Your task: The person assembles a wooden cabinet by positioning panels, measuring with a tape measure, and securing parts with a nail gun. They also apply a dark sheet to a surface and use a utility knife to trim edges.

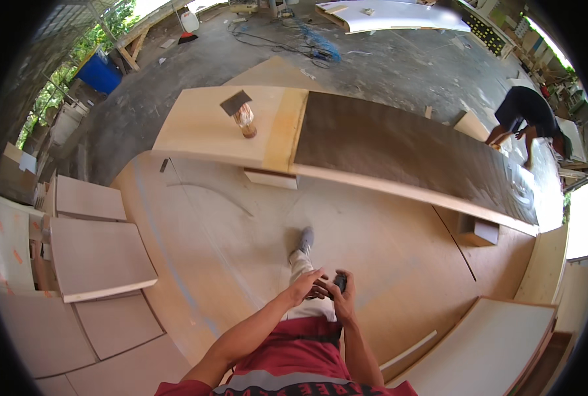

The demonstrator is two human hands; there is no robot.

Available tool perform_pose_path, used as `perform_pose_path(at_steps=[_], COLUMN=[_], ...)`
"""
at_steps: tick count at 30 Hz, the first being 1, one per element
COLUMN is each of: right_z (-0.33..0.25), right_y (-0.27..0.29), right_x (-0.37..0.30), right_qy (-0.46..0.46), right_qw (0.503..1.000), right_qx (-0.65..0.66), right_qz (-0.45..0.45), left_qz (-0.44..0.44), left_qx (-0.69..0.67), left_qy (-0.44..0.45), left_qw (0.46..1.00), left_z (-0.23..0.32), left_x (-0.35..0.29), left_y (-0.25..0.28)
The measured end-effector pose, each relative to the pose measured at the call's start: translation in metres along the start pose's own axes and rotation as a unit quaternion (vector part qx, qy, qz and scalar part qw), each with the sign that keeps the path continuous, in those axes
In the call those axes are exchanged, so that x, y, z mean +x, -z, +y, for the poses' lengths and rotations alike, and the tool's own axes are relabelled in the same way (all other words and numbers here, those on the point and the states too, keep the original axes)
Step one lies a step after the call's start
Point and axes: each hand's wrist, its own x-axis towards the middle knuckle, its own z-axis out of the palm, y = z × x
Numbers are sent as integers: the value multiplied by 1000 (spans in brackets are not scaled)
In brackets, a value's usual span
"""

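Note:
My right hand [345, 298] is closed around a small black object [340, 282], too small to name, in front of my waist. Beside it, my left hand [304, 288] has its fingers reaching toward the right hand, and I see nothing in it. Beyond my hands lies a long panel with a dark brown, streaky surface [386, 142] on its right part and a pale wood surface [205, 122] on its left. A clear container with brown contents [246, 122] stands on the pale part, with a dark square piece [234, 102] at its top.
Blocks [482, 231] hold the panel above a wooden board floor. Flat boards [102, 257] are stacked at left, and a framed pale panel [482, 343] lies at near right. A co-worker [531, 115] bends at the panel's far right. Cables [274, 45] and a blue barrel [100, 71] are farther back.

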Motion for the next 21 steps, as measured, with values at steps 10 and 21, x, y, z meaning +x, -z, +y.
perform_pose_path(at_steps=[10, 21], right_z=[98, 212], right_y=[-10, 7], right_x=[254, 466], right_qy=[-208, -137], right_qw=[911, 886], right_qx=[300, 168], right_qz=[192, 410], left_qz=[317, 261], left_qx=[-84, -69], left_qy=[-109, -75], left_qw=[939, 960], left_z=[140, 243], left_x=[141, 384], left_y=[241, 324])
